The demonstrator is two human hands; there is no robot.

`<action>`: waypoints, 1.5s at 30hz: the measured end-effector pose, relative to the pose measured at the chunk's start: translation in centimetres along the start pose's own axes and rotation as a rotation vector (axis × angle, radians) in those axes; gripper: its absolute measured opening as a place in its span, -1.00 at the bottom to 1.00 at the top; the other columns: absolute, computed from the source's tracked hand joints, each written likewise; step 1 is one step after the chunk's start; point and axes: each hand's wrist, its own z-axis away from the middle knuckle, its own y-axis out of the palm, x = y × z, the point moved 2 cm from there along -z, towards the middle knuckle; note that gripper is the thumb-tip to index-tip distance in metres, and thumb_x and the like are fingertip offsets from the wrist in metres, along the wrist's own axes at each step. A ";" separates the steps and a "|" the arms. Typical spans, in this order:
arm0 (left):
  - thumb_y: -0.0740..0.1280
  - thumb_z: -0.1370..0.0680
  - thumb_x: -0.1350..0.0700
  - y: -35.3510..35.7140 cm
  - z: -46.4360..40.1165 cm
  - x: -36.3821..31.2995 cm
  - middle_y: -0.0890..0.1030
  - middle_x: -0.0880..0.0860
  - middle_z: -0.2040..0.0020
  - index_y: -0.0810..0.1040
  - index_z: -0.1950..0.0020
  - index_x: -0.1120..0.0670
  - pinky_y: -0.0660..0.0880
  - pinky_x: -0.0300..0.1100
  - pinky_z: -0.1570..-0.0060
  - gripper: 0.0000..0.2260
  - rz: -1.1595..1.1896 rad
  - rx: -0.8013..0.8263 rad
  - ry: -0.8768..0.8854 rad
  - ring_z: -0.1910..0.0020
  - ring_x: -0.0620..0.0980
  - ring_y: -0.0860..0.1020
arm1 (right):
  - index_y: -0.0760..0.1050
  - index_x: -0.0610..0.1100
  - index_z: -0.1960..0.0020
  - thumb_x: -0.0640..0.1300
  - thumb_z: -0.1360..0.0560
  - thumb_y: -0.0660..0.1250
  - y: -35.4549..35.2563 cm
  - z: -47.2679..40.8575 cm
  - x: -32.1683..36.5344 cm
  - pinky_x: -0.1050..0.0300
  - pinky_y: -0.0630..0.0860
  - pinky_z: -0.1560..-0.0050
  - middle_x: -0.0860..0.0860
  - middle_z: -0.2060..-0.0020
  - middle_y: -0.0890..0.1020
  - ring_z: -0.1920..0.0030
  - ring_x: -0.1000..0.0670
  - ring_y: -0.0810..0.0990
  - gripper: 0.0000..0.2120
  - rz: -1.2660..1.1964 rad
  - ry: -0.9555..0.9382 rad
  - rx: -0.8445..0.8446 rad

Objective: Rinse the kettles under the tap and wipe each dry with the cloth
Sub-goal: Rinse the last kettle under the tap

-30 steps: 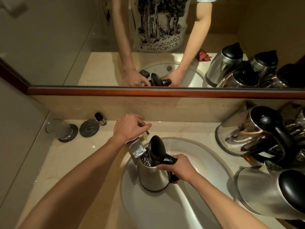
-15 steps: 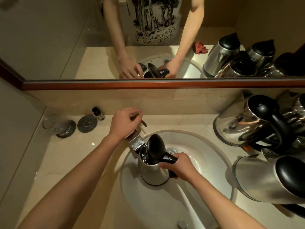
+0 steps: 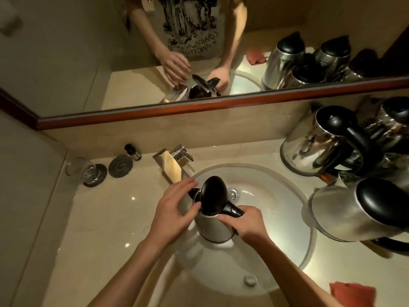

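a small shiny kettle (image 3: 213, 227) is held over the white sink (image 3: 276, 220), on the side of the sink close to the tap (image 3: 174, 161). its black lid (image 3: 214, 197) stands up open.

the right hand (image 3: 245, 223) is wrapped round the kettle's black handle (image 3: 232, 211) and holds it tight. the left hand (image 3: 174, 209) lies against the other side of the kettle, up by the rim. its fingers are curved round the metal and spread a little, and the thumb touches the rim just under the lid.

the tap sits on the counter (image 3: 106, 218) behind the sink, a little off to one side. i cannot tell if water is coming out of it.

on the far side of the sink from the tap stand more kettles (image 3: 321, 142), packed close to each other. the one nearest the sink is a big kettle (image 3: 354, 211) with a black lid.

a red cloth (image 3: 352, 294) lies on the counter at the near edge of the sink, down in the corner.

past the tap, away from the sink, there is a glass (image 3: 80, 170) on a dark coaster (image 3: 98, 178), a round dark disc (image 3: 120, 166) and a little bottle (image 3: 132, 151).

a mirror (image 3: 66, 63) on the wall behind the sink shows the hands and kettles again.
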 end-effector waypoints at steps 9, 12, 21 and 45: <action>0.47 -0.48 -0.02 0.9 -0.2 -4.8 0.37 -0.13 -0.52 0.40 -0.52 -0.06 0.22 -0.25 -0.46 -0.39 0.017 0.117 0.266 -0.50 -0.09 0.32 | 0.47 -0.23 0.40 0.00 -0.25 0.70 -4.4 5.2 3.9 0.25 0.20 0.44 0.12 0.56 0.36 0.50 0.12 0.28 -0.54 0.025 -0.126 -0.097; 0.44 -0.49 -0.06 0.9 -0.2 -6.6 0.40 -0.15 -0.50 0.46 -0.48 -0.05 0.23 -0.26 -0.45 -0.45 0.010 0.101 0.341 -0.47 -0.12 0.36 | 0.45 -0.19 0.42 -0.01 -0.24 0.71 -6.1 7.1 4.7 0.25 0.19 0.44 0.11 0.56 0.36 0.50 0.12 0.28 -0.54 -0.002 -0.149 -0.132; 0.48 -0.37 -0.21 1.9 0.4 -10.5 0.24 -0.30 -0.55 0.41 -0.43 -0.29 0.15 -0.33 -0.38 -0.36 0.151 0.197 0.338 -0.53 -0.25 0.20 | 0.42 -0.19 0.45 0.20 -0.12 0.68 -11.0 12.5 5.3 0.13 0.23 0.39 0.09 0.55 0.37 0.47 0.10 0.31 -0.43 0.012 -0.229 -0.301; 0.17 -0.48 -0.40 12.1 7.3 -19.5 0.04 -0.23 -0.61 0.44 -0.45 -0.12 0.19 -0.62 -0.23 -0.38 0.570 0.350 0.134 -0.48 -0.46 0.10 | 0.45 -0.24 0.46 0.25 -0.24 0.58 -20.9 20.2 -0.6 0.06 0.40 0.33 -0.20 0.50 0.50 0.43 0.01 0.45 -0.42 -0.202 -0.328 -0.470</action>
